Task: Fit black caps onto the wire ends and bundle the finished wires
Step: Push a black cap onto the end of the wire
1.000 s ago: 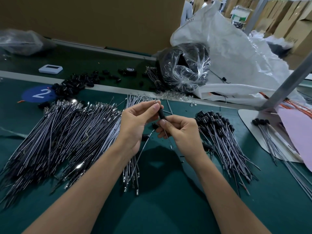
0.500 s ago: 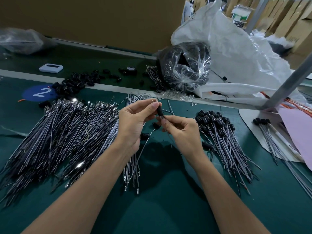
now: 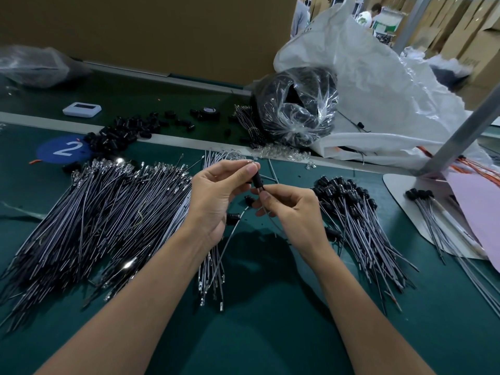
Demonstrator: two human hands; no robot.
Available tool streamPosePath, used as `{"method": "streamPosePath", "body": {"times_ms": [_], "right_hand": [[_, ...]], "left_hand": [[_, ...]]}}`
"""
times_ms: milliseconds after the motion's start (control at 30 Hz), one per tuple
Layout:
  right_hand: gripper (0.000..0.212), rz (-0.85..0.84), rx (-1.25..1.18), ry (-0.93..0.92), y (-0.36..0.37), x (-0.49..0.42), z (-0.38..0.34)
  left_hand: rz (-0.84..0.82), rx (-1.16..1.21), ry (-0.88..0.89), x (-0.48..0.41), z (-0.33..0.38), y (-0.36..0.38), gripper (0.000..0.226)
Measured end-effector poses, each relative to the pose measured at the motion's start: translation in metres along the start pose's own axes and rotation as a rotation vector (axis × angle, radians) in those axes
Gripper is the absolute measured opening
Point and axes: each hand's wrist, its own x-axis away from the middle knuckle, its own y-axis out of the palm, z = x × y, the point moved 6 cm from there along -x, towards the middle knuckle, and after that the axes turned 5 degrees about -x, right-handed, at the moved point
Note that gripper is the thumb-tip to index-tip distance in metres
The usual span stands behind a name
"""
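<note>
— Where's the black cap [image 3: 257, 180]?

— Up off the green mat [image 3: 270, 334], at mid-table between the two hands. Its long axis stands nearly upright, leaning a little: the top end points far and slightly left, the bottom end near and right.

— Who has it?

— The left hand [image 3: 216, 196] pinches its top end between thumb and forefinger, with the other fingers loosely curled. The right hand [image 3: 292, 209] pinches the wire [image 3: 272, 221] just beneath the cap, thumb and forefinger tips pressed together. Whether the wire end is fully seated inside, I can't tell.

— And the stock?

— The uncapped wires [image 3: 102, 212] lie in a big heap on the left, running near-left to far-right with their shiny terminals at the far end. The capped wires [image 3: 359, 226] lie on the right, caps at the far end and tails fanning toward near-right. Loose caps [image 3: 116, 136] sit far left, beside a blue disc [image 3: 62, 150] marked 2. A small capped bunch [image 3: 427, 209] rests on a white board [image 3: 397, 190] at the right.
</note>
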Motion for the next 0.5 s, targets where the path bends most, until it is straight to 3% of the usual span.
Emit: {"method": "streamPosePath", "body": {"times_ms": [233,367,500], "right_hand": [[0.020,-0.004,0.007,-0.003,0.0002,-0.0002,0.0007],[0.009,-0.027,0.016,-0.023,0.0029,0.0001,-0.0020],[0.011,-0.023,-0.011,-0.041,0.0022,-0.0003,-0.0030]], "left_hand": [[-0.027,-0.007,0.002,-0.0008,-0.0013,0.0006,0.022],[-0.053,-0.032,0.020,0.0002,-0.0022,0.0029,0.011],[-0.085,-0.049,0.032,0.0018,-0.0027,0.0059,0.005]]}}
